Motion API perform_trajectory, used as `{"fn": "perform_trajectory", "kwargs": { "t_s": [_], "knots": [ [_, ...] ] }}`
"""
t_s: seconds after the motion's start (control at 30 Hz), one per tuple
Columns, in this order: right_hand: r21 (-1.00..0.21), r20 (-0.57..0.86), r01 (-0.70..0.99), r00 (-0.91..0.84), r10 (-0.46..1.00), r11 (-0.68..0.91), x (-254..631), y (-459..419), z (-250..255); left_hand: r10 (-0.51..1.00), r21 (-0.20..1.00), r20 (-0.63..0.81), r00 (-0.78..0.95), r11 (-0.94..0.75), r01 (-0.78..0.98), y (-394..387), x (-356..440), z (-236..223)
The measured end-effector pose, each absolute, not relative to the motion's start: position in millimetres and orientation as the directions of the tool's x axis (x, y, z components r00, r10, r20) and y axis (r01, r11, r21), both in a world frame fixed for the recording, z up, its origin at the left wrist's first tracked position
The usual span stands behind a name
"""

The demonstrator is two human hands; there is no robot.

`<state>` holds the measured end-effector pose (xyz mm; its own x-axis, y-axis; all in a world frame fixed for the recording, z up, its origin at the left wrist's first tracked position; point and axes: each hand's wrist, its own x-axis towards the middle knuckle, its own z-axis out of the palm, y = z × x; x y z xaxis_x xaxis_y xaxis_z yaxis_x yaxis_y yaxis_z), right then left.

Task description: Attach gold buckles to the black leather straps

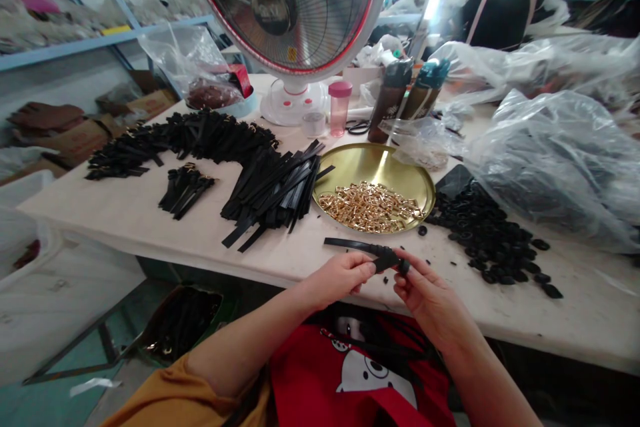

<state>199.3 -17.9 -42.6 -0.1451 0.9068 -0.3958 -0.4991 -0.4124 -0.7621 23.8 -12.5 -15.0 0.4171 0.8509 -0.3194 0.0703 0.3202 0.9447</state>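
My left hand (345, 275) pinches a black strap (356, 246) near its right end, at the table's front edge. My right hand (423, 287) is closed on a small black loop (403, 266) at that same end of the strap. The rest of the strap sticks out to the left over the table. Just behind my hands stands a round brass tray (380, 163) holding several small gold buckles (370, 207). A heap of black loops (487, 233) lies to the right of the tray. A pile of loose black straps (273, 190) lies to its left.
Finished black straps (185, 133) lie in a long row at the back left, a small bunch (185, 188) in front. A large fan (295, 7) stands behind, with a pink cup (339, 107) and two bottles (407, 97). Plastic bags (555, 160) fill the right. Another person (505, 7) sits opposite.
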Motion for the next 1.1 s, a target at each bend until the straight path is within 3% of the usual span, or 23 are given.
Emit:
{"fn": "perform_trajectory", "kwargs": {
  "t_s": [0.17,0.47,0.7,0.83,0.97,1.1],
  "knots": [
    [-0.766,-0.417,-0.506,-0.079,0.906,-0.397,197,-15,-46,0.873,0.947,-0.306,0.379,0.237,0.218,-11,25,-21],
    [-0.775,-0.459,-0.461,-0.058,0.886,-0.432,192,-13,-53,0.775,0.862,-0.442,0.451,0.506,-0.023,-10,29,-19],
    [-0.765,-0.456,-0.444,-0.137,0.879,-0.466,191,-16,-50,0.753,0.847,-0.442,0.487,0.529,-0.049,-9,28,-20],
    [-0.742,-0.496,-0.471,-0.093,0.864,-0.477,192,-14,-54,0.783,0.883,-0.429,0.449,0.468,0.028,-11,28,-19],
    [-0.72,-0.508,-0.537,-0.025,0.861,-0.44,189,-14,-57,0.829,0.93,-0.363,0.426,0.297,0.217,-16,29,-18],
    [-0.862,-0.404,-0.335,0.005,0.915,-0.379,188,-18,-56,0.861,0.884,-0.286,0.422,0.066,0.463,-18,28,-14]
  ]
}}
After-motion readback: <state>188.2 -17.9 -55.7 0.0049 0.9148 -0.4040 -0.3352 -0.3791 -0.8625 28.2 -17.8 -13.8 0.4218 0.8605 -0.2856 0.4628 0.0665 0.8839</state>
